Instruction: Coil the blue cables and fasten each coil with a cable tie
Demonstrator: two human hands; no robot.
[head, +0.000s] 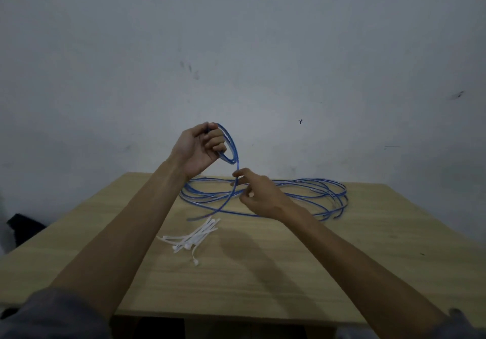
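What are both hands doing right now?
Left hand: grips small loops of blue cable.
Right hand: pinches the same cable lower down.

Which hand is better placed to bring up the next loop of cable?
The right hand. It already pinches the cable strand just below the small coil, with the loose cable lying on the table behind it. The left hand is occupied gripping that coil.

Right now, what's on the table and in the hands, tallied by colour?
Blue: 1 run of blue cable, partly looped in the left hand, fed by the right hand; separate cables cannot be told apart.
White: 1 bundle of cable ties, individual ties too blurred to count.
Total: 2 groups on the wooden table.
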